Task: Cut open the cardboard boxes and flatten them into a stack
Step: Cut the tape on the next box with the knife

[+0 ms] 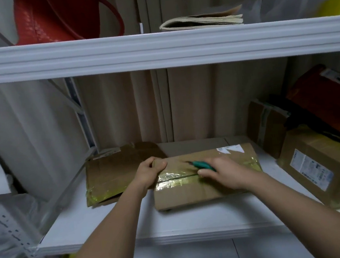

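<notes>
A flat cardboard box (191,192) sealed with shiny yellow tape lies on the white shelf (111,222). My left hand (150,172) grips its left end, fingers curled over the edge. My right hand (220,171) holds a green-handled cutter (202,164) with the blade tip on the taped seam near the box's middle. To the left lies a flattened cardboard piece (111,175), with yellow tape at its near edge.
Taped boxes (320,167) stand at the right of the shelf, with a smaller box (267,128) and an orange parcel (324,98) behind. The upper shelf (158,49) carries a red bag (56,17) and folded paper (203,21). Plastic bags lie at the left.
</notes>
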